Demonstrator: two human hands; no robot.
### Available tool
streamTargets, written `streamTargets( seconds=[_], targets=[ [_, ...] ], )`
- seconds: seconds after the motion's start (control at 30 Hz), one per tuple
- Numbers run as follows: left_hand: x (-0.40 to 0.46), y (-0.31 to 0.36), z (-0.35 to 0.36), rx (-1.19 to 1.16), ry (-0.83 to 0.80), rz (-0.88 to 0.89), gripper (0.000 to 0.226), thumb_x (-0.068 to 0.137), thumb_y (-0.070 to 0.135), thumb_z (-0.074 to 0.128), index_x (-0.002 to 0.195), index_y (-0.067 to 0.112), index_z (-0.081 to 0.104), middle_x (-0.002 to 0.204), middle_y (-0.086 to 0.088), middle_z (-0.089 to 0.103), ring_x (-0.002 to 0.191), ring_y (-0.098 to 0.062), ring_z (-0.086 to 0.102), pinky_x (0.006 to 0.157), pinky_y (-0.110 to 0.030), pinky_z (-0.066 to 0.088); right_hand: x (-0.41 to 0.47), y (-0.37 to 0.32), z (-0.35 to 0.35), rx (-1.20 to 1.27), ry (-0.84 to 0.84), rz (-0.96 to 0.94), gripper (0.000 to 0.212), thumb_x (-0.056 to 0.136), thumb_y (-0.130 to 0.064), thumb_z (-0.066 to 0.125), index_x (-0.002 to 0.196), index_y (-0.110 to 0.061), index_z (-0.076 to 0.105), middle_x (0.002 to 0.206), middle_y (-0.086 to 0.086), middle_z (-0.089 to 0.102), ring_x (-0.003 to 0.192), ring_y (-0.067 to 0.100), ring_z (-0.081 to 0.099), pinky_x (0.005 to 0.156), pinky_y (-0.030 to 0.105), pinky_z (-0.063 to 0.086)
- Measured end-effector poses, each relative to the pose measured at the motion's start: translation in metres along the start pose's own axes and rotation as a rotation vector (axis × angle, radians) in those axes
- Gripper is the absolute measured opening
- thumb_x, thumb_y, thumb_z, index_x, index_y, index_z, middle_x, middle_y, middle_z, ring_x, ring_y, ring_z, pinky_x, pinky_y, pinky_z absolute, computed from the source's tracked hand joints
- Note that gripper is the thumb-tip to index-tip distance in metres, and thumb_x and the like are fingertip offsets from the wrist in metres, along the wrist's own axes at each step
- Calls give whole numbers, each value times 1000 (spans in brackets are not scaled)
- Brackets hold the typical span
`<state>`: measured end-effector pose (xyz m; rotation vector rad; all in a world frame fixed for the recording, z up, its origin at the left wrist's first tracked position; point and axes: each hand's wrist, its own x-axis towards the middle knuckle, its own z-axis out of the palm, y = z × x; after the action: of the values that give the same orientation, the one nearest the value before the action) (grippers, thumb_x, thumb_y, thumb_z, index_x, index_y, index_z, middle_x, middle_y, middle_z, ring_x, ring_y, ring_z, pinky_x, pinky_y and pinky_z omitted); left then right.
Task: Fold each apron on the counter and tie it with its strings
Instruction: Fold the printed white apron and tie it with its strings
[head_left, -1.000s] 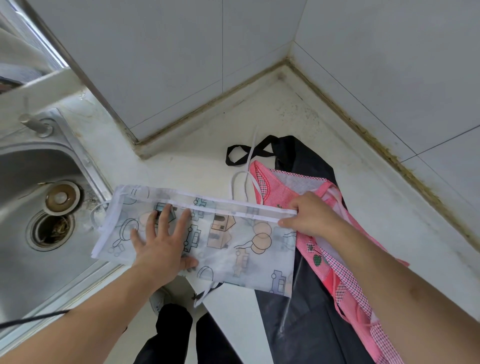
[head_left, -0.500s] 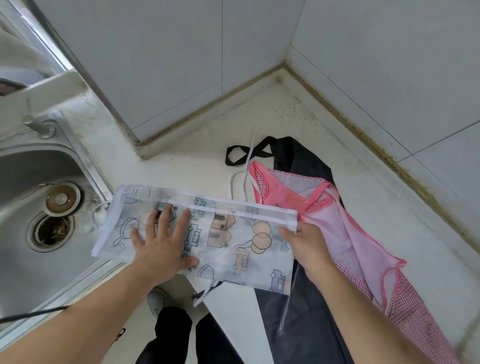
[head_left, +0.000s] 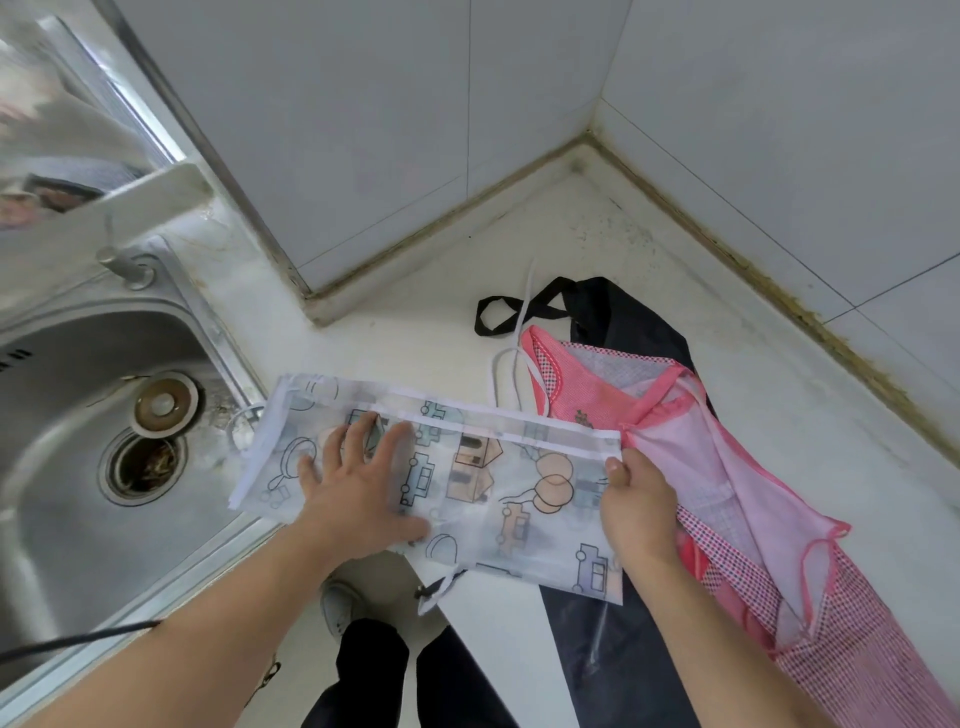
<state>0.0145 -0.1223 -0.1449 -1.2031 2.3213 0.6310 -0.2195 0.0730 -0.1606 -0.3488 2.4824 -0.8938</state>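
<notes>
A translucent white apron with cartoon prints (head_left: 483, 467) lies folded into a long strip across the counter, its left end over the sink's rim. My left hand (head_left: 358, 486) presses flat on its left half, fingers spread. My right hand (head_left: 636, 506) grips the strip's right edge, thumb on top. Its white strings (head_left: 511, 374) loop on the counter behind it, and one end (head_left: 436, 592) hangs off the front. A pink apron (head_left: 727, 467) lies to the right, on top of a black apron (head_left: 623, 312).
A steel sink (head_left: 78, 364) with a drain (head_left: 140, 462) and a loose plug (head_left: 163, 405) lies at the left. Tiled walls (head_left: 363, 130) meet in a corner behind the white counter (head_left: 415, 322). My legs and a shoe show below the counter's front edge.
My right hand slid from the top right corner of the printed strip down its right edge. The pink apron's upper layer has flipped open to the right. My left hand stayed put.
</notes>
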Motion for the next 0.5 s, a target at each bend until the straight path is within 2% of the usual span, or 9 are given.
streamTargets(
  seconds=[0.03, 0.1, 0.2, 0.27, 0.37, 0.43, 0.5],
  targets=[
    [2, -1, -5, -66, 38, -21, 109, 63, 69, 73, 151, 48, 13, 164, 2, 5, 154, -33, 10, 120, -63, 15, 0, 3, -1, 2, 11, -4, 25, 108, -13, 45, 92, -13, 63, 81, -4, 65, 75, 9, 58, 61, 19, 36],
    [10, -9, -18, -241, 138, -148, 87, 72, 58, 72, 148, 44, 30, 157, 1, 24, 146, -32, 27, 117, -57, 26, 1, 9, -3, -2, 28, 2, 26, 109, -14, 44, 91, -14, 63, 80, -2, 65, 75, 13, 59, 61, 23, 38],
    [26, -30, -29, -400, 159, -286, 71, 91, 46, 68, 152, 41, 34, 155, -9, 28, 142, -38, 31, 115, -55, 34, 3, 14, -6, -11, 30, -2, 27, 108, -13, 46, 86, -14, 61, 76, 0, 63, 72, 16, 57, 61, 27, 39],
    [30, -40, -29, -351, 107, -256, 79, 89, 49, 72, 154, 41, 27, 152, -10, 27, 141, -37, 30, 115, -53, 37, 3, 15, -6, -1, 24, 15, 29, 107, -13, 46, 80, -13, 58, 72, 1, 60, 68, 19, 53, 62, 30, 39],
    [29, -43, -28, -277, 69, -217, 97, 80, 55, 79, 152, 41, 16, 148, -8, 24, 141, -37, 28, 111, -53, 41, 8, 16, -5, 45, -4, 112, 36, 106, -22, 49, 77, -1, 50, 68, 7, 52, 65, 25, 47, 61, 36, 36],
    [30, -43, -28, -261, 72, -217, 103, 78, 57, 80, 154, 42, 12, 150, -8, 23, 142, -38, 27, 112, -54, 40, 8, 15, -5, 84, -14, 147, 38, 104, -22, 51, 72, -3, 45, 65, 6, 47, 64, 24, 44, 61, 35, 35],
    [31, -44, -30, -251, 70, -217, 106, 77, 58, 80, 155, 42, 11, 150, -10, 23, 142, -41, 28, 115, -54, 38, 6, 14, -2, 55, 42, 88, 34, 104, -14, 48, 70, -8, 48, 63, 2, 51, 60, 24, 44, 59, 33, 33]
  ],
)
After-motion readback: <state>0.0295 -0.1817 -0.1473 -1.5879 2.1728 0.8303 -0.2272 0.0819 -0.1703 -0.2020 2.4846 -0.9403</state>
